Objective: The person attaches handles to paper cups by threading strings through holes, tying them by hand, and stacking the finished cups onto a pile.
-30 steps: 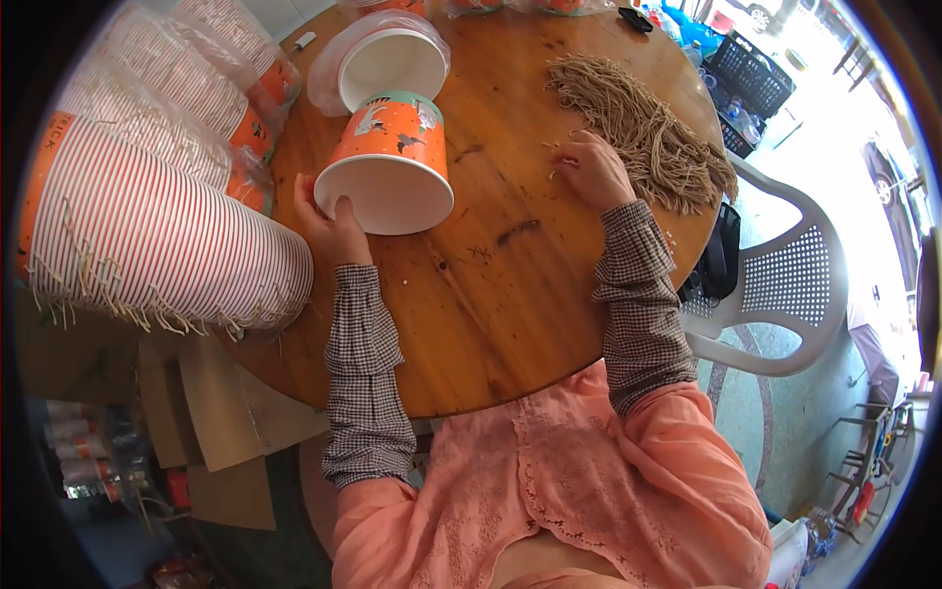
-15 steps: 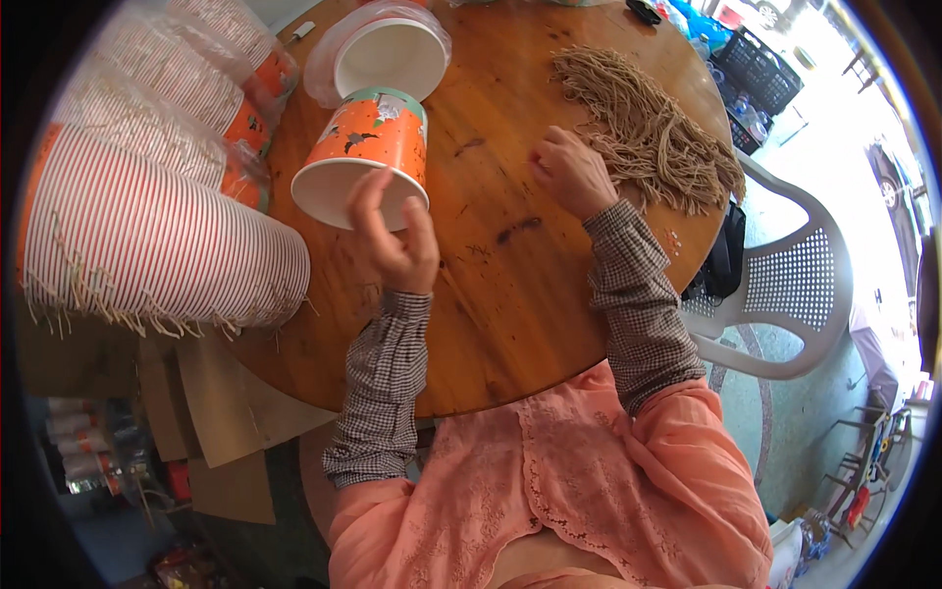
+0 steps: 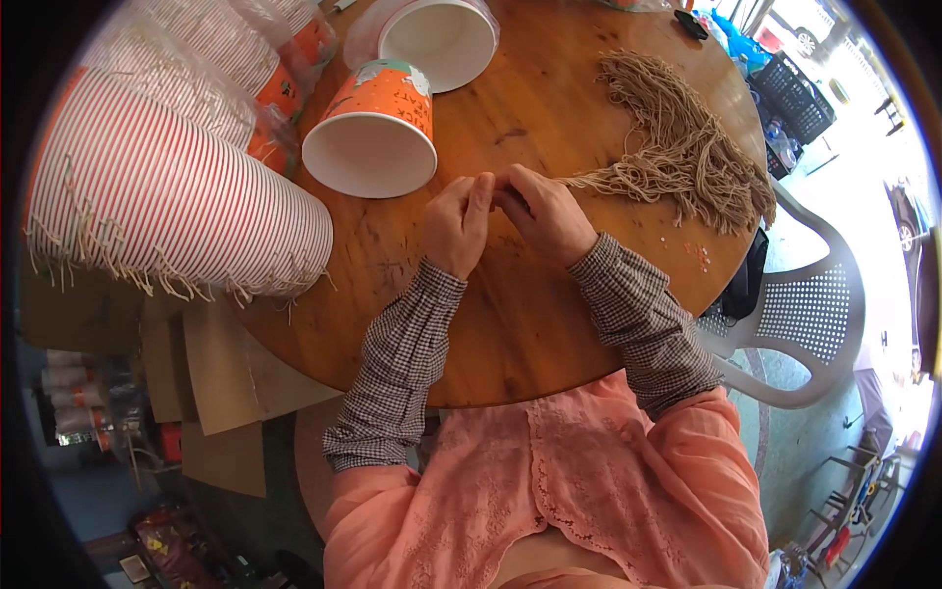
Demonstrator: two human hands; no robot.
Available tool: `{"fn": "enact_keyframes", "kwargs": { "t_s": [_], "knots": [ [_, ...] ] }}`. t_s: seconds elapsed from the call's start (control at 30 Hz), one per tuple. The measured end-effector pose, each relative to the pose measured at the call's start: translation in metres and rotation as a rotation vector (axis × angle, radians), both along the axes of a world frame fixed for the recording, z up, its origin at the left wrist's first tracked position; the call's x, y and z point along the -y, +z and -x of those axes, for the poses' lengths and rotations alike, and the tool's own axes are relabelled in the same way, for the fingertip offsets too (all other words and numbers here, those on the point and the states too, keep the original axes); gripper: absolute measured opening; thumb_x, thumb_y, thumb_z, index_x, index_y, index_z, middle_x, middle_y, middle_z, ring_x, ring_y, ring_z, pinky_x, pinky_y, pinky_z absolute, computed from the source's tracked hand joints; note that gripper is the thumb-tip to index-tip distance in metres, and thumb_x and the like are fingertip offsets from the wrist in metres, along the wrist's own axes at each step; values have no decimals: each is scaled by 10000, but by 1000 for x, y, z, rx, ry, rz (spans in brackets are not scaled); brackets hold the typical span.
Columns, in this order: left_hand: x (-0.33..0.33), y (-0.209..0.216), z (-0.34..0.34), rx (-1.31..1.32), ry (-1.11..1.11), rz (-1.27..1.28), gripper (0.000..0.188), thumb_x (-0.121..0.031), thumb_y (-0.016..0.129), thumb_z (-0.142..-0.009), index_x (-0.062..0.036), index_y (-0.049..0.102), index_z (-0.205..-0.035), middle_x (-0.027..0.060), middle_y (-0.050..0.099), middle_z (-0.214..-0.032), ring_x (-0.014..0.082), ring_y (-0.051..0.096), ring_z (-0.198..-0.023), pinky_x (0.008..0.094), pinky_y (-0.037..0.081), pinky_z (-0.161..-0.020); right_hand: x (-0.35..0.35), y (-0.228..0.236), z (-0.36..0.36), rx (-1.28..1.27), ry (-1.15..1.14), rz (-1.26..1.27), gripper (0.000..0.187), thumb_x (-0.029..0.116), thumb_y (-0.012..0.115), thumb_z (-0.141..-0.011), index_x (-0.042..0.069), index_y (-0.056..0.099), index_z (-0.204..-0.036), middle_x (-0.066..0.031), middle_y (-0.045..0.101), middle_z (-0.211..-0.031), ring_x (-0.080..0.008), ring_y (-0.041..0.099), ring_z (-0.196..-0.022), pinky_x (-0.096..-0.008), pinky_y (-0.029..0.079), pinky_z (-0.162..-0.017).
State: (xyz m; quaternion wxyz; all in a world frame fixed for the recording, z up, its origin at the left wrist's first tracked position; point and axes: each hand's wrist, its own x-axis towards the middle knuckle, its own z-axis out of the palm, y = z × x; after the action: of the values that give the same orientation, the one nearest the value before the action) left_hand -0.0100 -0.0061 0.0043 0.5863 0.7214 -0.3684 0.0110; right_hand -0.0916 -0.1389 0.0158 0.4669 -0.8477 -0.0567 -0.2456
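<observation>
My left hand (image 3: 458, 224) is closed in a pinch, its fingertips meeting those of my right hand over the table; what they pinch is hidden. My right hand (image 3: 551, 218) is also closed, and strands of string run to it from the tan string bundle (image 3: 687, 147) on the right. Beyond my left hand an orange paper bucket (image 3: 385, 96) lies on its side, its white open mouth toward me. Behind it, another white bucket (image 3: 442, 44) rests in clear plastic wrap.
On the left lies a long nested stack of paper buckets (image 3: 182, 187), with string ends hanging along its lower side. More wrapped stacks (image 3: 216, 59) lie behind it. A grey plastic chair (image 3: 810, 304) stands against the right of the round wooden table (image 3: 510, 334). Cardboard (image 3: 221, 373) is below left.
Both hands have come together, the left moving right from the orange bucket, the right closing on string. The bucket has turned, showing another side. The whole view has shifted slightly.
</observation>
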Motion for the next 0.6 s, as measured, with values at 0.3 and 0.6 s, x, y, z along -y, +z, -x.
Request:
{"fn": "enact_keyframes", "kwargs": {
  "t_s": [0.3,0.6],
  "knots": [
    [-1,2,-4,176,79,-6,182,-115,556,-944,8,539,-811,125,527,-717,288,533,-611,360,433,-559,-7,4,-5,55,-89,-25,123,78,617,-882,-4,581,-966,-124,632,-849,-243,630,-751,-320,502,-662],
    [-7,2,-18,120,81,7,97,-84,573,-929,6,543,-910,120,548,-823,246,558,-706,326,463,-624,-6,5,-29,59,-100,-101,121,77,645,-862,3,607,-950,-61,615,-819,-126,566,-691,-263,479,-630]
  ]
}}
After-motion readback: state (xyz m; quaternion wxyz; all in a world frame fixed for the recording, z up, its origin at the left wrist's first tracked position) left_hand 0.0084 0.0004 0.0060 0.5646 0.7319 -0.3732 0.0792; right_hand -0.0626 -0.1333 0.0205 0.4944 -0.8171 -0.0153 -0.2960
